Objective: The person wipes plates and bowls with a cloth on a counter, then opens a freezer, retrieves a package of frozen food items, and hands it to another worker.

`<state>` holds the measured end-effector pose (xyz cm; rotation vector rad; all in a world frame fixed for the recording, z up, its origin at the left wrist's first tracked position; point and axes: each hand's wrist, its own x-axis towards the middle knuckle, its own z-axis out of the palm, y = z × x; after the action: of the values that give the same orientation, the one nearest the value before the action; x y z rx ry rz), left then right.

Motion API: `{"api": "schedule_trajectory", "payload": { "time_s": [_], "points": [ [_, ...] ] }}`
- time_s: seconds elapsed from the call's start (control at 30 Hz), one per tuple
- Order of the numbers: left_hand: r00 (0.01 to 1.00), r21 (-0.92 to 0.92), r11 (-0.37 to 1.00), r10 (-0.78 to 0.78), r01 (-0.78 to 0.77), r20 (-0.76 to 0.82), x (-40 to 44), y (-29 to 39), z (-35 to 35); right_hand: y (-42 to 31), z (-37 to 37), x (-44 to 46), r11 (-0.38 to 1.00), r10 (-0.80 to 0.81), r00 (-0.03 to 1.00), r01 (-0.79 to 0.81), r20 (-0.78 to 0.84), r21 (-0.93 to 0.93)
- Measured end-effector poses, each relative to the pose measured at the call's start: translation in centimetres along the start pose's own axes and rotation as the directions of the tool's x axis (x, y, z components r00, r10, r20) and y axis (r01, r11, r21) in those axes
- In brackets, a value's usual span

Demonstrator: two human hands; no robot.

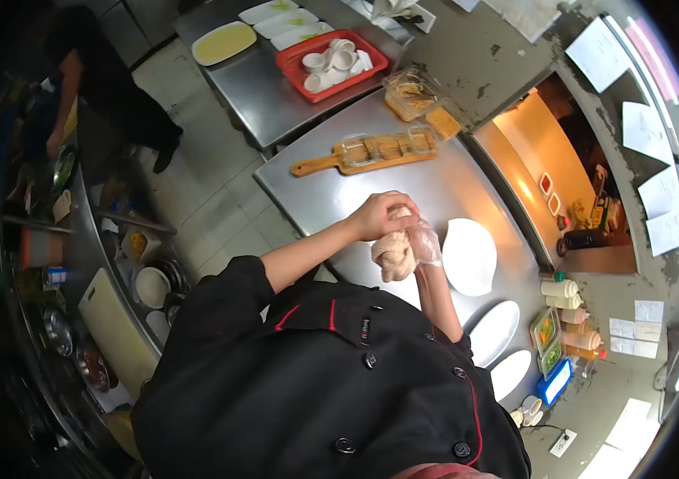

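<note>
In the head view, the person's hands meet just right of the middle of the frame, over the steel counter. Between them is a pale, rounded lump, bunched and creased; what it is made of cannot be told. The left hand is curled over its upper part, fingers bent and grasping it. The right hand, in what looks like a thin clear glove, lies against its right side; its fingers are largely hidden, so how tightly it is closed cannot be told.

The person would do well to support the lump from both sides, with even, moderate pressure, since it looks soft and could bulge out of a one-sided grip. The loose film at the right wrist is best held clear of the folds, where it might snag or slip. Elbows low and close to the body would steady the work.

The large white plate sits just right of the gloved hand, so small movements, made clear of its rim, seem wise. The wooden board, above the hands in the frame, leaves them more room.
</note>
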<state>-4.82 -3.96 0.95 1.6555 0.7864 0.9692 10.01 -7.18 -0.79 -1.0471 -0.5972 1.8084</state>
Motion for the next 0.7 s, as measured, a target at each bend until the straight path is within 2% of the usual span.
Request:
{"api": "schedule_trajectory", "payload": {
  "time_s": [0.03,0.07,0.1,0.13,0.17,0.23,0.27,0.3,0.33,0.37,0.4,0.43,0.47,0.5,0.57,0.6,0.63,0.7],
  "points": [
    [0.993,-0.021,0.993,0.113,-0.113,0.026,-0.1,-0.3,-0.2,0.2,-0.3,-0.1,0.844,-0.259,0.954,0.298,0.148,-0.446],
    [0.973,-0.044,0.974,0.225,-0.223,0.046,-0.3,-0.8,-0.3,0.8,-1.0,0.0,0.424,-0.388,0.836,0.536,0.388,-0.73],
    [0.941,-0.068,0.942,0.334,-0.33,0.058,-0.4,-1.5,-0.3,1.1,-1.8,0.0,-0.123,-0.346,0.685,0.644,0.641,-0.755],
    [0.933,0.004,0.938,0.345,-0.347,0.098,-0.6,-2.2,-0.2,1.2,-2.5,-0.5,-0.062,-0.364,0.716,0.62,0.596,-0.782],
    [0.967,-0.154,0.955,0.256,-0.252,0.006,-0.8,-4.2,0.6,1.6,-3.1,-1.0,0.003,-0.382,0.743,0.596,0.55,-0.803],
    [0.992,-0.464,0.882,0.026,-0.081,-0.123,-1.6,-7.4,1.7,2.4,-3.7,-1.7,0.141,-0.41,0.788,0.552,0.459,-0.822],
    [0.944,-0.661,0.726,-0.32,0.19,-0.08,-2.1,-8.0,1.6,2.2,-4.0,-1.7,0.188,-0.336,0.859,0.463,0.387,-0.866],
    [0.914,-0.773,0.582,-0.406,0.252,-0.008,-2.3,-8.3,1.2,2.0,-4.2,-1.7,0.22,-0.257,0.916,0.366,0.309,-0.904],
    [0.875,-0.859,0.413,-0.477,0.303,0.079,-2.7,-8.7,0.6,0.5,-4.9,-1.6,0.198,-0.09,0.979,0.198,0.183,-0.96],
    [0.832,-0.913,0.228,-0.527,0.337,0.175,-2.9,-9.2,0.1,-0.5,-5.3,-1.2,0.143,0.074,0.996,0.031,0.042,-0.989],
    [0.805,-0.917,0.143,-0.542,0.372,0.242,-3.1,-9.4,-0.2,-0.6,-5.5,-0.4,-0.298,0.13,0.991,0.061,0.023,-0.953],
    [0.787,-0.924,0.104,-0.565,0.367,0.248,-3.1,-9.4,0.0,-1.4,-4.3,-0.5,-0.266,-0.054,0.99,0.108,0.127,-0.958],
    [0.769,-0.93,0.069,-0.587,0.36,0.254,-2.9,-9.4,0.1,-2.2,-2.7,-0.8,-0.244,-0.242,0.945,0.161,0.221,-0.956],
    [0.751,-0.936,0.034,-0.606,0.351,0.26,-2.6,-9.4,0.1,-2.5,-1.2,-0.6,-0.234,-0.422,0.856,0.217,0.3,-0.948],
    [0.71,-0.912,-0.013,-0.624,0.41,0.328,-2.1,-9.7,0.1,-1.9,0.9,1.4,-0.21,-0.337,0.821,0.412,0.461,-0.887],
    [0.688,-0.898,-0.035,-0.63,0.439,0.361,-1.9,-9.9,0.1,-2.1,1.3,2.5,-0.119,-0.273,0.831,0.471,0.485,-0.874],
    [0.746,-0.906,-0.027,-0.558,0.422,0.364,-1.8,-10.0,0.0,-2.3,1.7,3.6,-0.021,-0.207,0.837,0.514,0.506,-0.858],
    [0.846,-0.926,-0.012,-0.402,0.379,0.351,-1.5,-10.2,-0.5,-3.3,1.9,6.4,0.311,0.004,0.877,0.456,0.481,-0.834]
  ]
}}
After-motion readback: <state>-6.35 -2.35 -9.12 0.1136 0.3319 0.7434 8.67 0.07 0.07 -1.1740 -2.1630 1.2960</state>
